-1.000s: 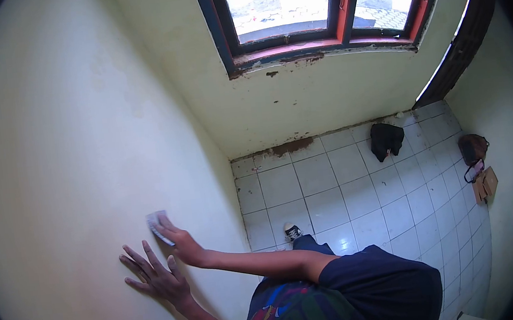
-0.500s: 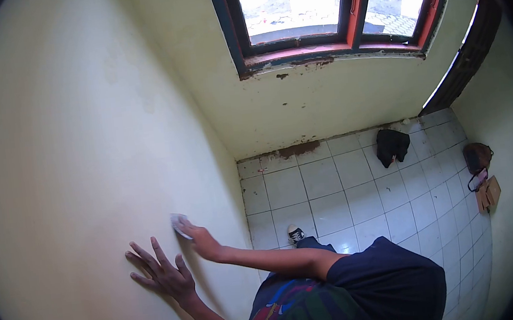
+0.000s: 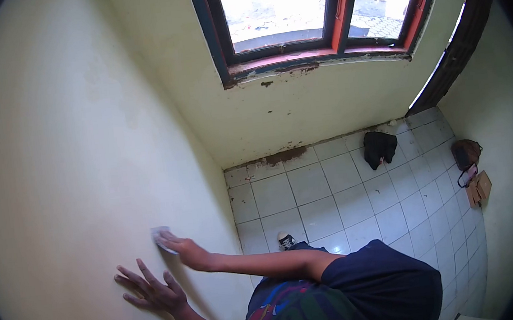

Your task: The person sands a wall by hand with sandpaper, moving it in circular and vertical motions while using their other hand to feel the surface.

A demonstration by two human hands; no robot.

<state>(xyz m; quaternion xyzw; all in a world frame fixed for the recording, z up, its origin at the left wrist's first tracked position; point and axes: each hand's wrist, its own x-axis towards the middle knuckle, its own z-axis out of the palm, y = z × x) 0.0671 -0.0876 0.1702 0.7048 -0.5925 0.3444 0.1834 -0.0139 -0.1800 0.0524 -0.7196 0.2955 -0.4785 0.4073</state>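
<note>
My right hand [image 3: 190,252] presses a thin grey-white sheet that looks like sandpaper [image 3: 160,235] flat against the pale yellow wall [image 3: 83,178]. Its fingers lie over the sheet and hide part of it. Lower on the same wall rests my left hand [image 3: 158,292], empty, with its fingers spread. A small gap of bare wall separates the two hands. Both arms reach out from a dark printed T-shirt [image 3: 322,309].
A window with red and dark frames [image 3: 335,14] is in the adjoining wall, above peeling paint. On the white tiled floor [image 3: 309,185] lie a dark cloth-like item [image 3: 380,149], a brown bag [image 3: 467,153] and a cardboard box [image 3: 479,188]. My shoe [image 3: 286,240] shows below.
The whole view has shifted a little, so the room sits further left and lower. Both hands also sit slightly lower in the picture, still against the wall, with the sheet under my right hand.
</note>
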